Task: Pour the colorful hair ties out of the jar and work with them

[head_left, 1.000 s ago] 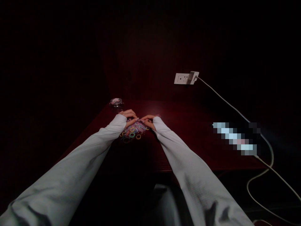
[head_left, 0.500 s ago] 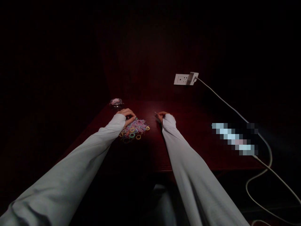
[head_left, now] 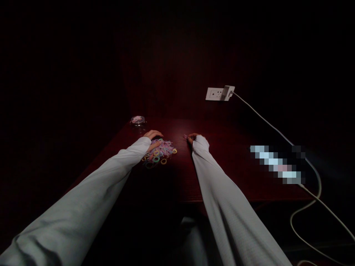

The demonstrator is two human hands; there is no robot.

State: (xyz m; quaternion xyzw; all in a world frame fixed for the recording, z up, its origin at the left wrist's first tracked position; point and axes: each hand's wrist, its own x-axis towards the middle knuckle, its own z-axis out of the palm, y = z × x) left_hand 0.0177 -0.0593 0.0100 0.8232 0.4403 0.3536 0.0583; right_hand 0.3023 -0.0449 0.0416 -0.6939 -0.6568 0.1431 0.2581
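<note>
A loose pile of small hair ties point(head_left: 165, 149), mostly pink and purple with some yellow and green rings, lies on the dark red table. My left hand point(head_left: 153, 137) rests at the pile's far left side, its fingers stretched out and the thumb apart over the bands. To the right of the pile, my right hand point(head_left: 194, 137) is pinched closed. A small purple-pink bunch of hair ties point(head_left: 185, 136) sticks out from its fingertips; how many bands it has is too small to tell.
Behind my left hand stands a round clear container point(head_left: 138, 121) with something pink on top. A white wall socket point(head_left: 215, 94) holds a charger point(head_left: 229, 91). Its cable point(head_left: 266, 117) runs down the right side, near a blurred-out device point(head_left: 274, 162) on the table point(head_left: 227, 173).
My left hand's fingers have spread from a curled pose, with the thumb lower over the pile. The purple-pink bunch at my right fingertips shows more clearly.
</note>
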